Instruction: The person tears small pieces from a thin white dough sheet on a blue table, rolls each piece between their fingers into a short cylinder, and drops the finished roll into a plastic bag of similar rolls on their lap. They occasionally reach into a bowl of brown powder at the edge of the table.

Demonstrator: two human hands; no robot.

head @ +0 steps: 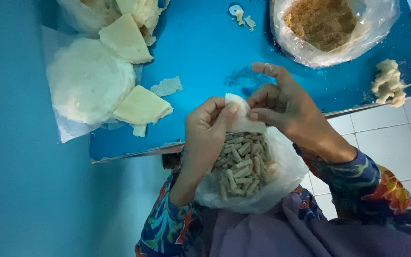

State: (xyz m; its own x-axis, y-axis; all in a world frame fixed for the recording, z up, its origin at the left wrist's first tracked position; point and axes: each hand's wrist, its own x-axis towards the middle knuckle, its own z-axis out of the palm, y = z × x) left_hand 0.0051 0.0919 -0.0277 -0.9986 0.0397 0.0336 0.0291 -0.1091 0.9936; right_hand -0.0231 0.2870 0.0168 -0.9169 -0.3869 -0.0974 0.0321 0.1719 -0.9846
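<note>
Blue table (pixel 205 47) filled background. Left hand (pixel 205 138) and right hand (pixel 281 107), both pinched shut on small white wrapper piece (pixel 239 114), held it over lap bag of little rolls (pixel 243 166). Good rolling wanted tight, even finger pressure, I'd judge.

I see my sleeves (pixel 386 190) in a busy floral print: navy with blue, red, orange and yellow. Purple cloth (pixel 281 233) covers my lap.
</note>
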